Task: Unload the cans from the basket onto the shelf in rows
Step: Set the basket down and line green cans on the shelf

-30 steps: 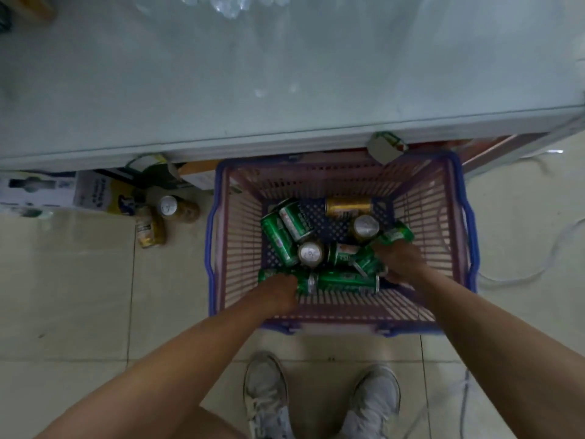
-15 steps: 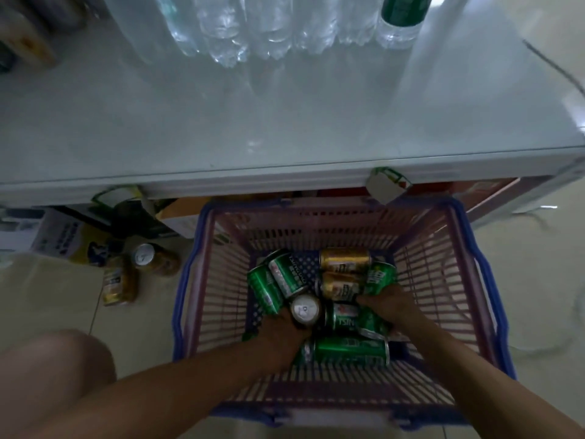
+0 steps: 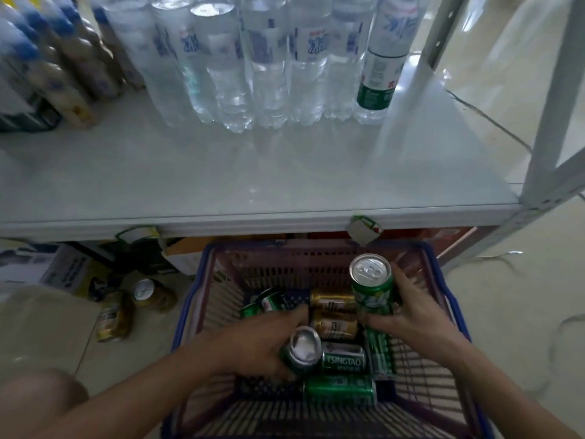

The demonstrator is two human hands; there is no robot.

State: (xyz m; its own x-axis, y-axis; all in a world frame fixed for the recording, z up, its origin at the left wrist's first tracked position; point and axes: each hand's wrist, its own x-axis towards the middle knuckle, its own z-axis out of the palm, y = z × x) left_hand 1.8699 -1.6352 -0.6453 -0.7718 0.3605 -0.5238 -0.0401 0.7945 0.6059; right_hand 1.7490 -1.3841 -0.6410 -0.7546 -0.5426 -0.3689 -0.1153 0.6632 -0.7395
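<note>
A pink plastic basket with a blue rim (image 3: 443, 280) stands on the floor below the white shelf (image 3: 253, 182). Inside lie several green and gold cans (image 3: 332, 301). My right hand (image 3: 408, 315) grips an upright green can (image 3: 373, 286), lifted above the pile at the basket's right. My left hand (image 3: 262, 340) is closed around another green can (image 3: 300, 350), its silver top facing me, in the basket's middle. A third green can (image 3: 340, 391) lies on its side near the front.
Clear water bottles (image 3: 253, 64) stand in a row at the back of the shelf, with darker bottles (image 3: 47, 68) at the left. Two gold cans (image 3: 133, 305) and cardboard boxes (image 3: 47, 267) sit on the floor left of the basket. A shelf post (image 3: 550, 99) rises at right.
The view tilted up toward the shelf. My right hand lifted a green can upright out of the pile, and my left hand closed around another can.
</note>
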